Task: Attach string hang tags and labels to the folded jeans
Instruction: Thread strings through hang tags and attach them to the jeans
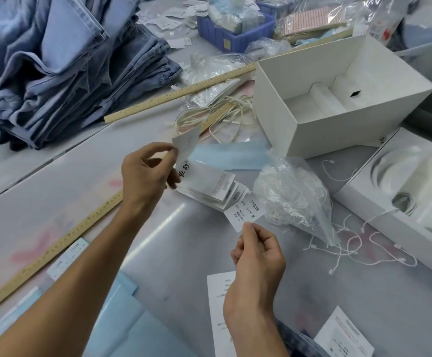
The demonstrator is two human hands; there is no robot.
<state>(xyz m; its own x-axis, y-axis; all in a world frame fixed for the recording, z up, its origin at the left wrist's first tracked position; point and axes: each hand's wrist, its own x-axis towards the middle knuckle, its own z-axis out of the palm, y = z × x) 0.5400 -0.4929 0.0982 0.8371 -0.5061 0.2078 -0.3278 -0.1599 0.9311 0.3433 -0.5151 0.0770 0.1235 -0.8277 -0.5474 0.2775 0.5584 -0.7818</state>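
Observation:
My left hand (146, 171) pinches a small white tag (187, 141) between thumb and fingers, above a stack of white hang tags (209, 185) lying on the grey table (173, 253). My right hand (257, 256) pinches the lower edge of a white size label (244, 213) printed "1103#", just right of the stack. A clear bag of white string loops (290, 194) lies beside the label, and loose strings (359, 243) trail to its right. Folded blue jeans (55, 73) are piled at the far left.
An open white box (338, 94) stands at the back right, a white moulded tray (410, 191) at the right edge. Two wooden rulers (178, 94) (55, 253) cross the table. A blue bin (235, 29) sits at the back. Papers (220, 313) lie near me.

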